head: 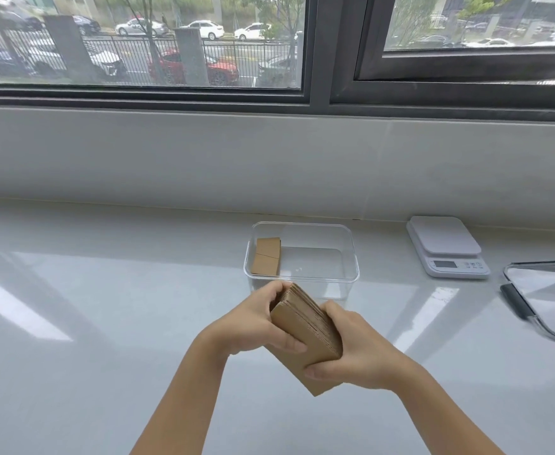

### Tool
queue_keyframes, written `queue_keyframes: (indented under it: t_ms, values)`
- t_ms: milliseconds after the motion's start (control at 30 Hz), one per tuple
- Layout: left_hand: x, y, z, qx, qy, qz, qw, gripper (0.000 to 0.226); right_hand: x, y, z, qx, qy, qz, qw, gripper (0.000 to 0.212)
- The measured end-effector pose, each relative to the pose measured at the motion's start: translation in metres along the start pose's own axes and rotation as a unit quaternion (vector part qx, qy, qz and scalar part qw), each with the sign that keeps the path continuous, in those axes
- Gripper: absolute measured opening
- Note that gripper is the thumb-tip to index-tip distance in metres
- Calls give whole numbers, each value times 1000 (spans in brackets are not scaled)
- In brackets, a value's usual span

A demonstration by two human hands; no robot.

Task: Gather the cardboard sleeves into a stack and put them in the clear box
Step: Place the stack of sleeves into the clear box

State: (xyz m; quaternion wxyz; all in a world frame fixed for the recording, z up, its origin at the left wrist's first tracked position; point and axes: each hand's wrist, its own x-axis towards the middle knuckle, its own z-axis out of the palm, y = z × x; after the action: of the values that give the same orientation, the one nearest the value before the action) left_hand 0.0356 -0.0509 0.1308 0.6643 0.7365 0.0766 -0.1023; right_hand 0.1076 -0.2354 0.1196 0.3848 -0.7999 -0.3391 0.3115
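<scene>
Head view looked down on a pale, glossy surface (105, 323) set against a grey sill under a window; both bare forearms reached in from the bottom edge and met near the middle. Between them sat a stack of cardboard sleeves (305, 336), brown and flat, held tilted with its broad face toward the camera and its layered edges fanned slightly along the upper right side; the stack was lifted just in front of the clear box (351, 257), nearer the person than its front wall. The left hand (253, 326) had its grip closed on the stack's upper left end, thumb lying across the broad face and fingers curled round the far end; the right hand (358, 353) had its grip closed on the lower right part, thumb pressed on the face near the bottom corner and fingers wrapped behind the layered edge; the stack's lowest corner stuck out below that hand.

The clear box stood open on the surface, rectangular with rounded corners; inside it, against the left wall, stood another small bunch of sleeves (266, 261), with the remainder of the floor bare. To the right of the box, well apart from it, lay a white kitchen scale (447, 244) with a small display on its front; farther right, at the frame's edge, lay a clear lid (548, 297) with a dark rim, partly cut off.
</scene>
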Motion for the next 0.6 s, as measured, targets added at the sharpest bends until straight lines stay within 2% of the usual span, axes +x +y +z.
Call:
queue_keyframes:
  t_ms: [67,133,200,267,333,433,600]
  values:
    - [5,-5,4,-62,91,12,994,77,3,7,0,93,29,19,995,57]
    - [10,-12,11,-148,173,-2,974,90,7,12,-1,189,65,36,979,59]
    - [14,-15,21,-210,136,-30,968,86,11,13,0,267,78,51,959,61]
    - [18,-10,32,-241,88,-57,965,54,17,13,2,305,73,66,947,59]
    - [26,-6,37,-259,86,-81,959,40,24,15,6,322,74,86,940,62]
    - [41,-4,34,-283,100,-120,946,37,34,19,5,354,53,112,927,64]
    - [59,-3,22,-288,126,-154,937,37,56,20,-6,294,2,130,947,66]
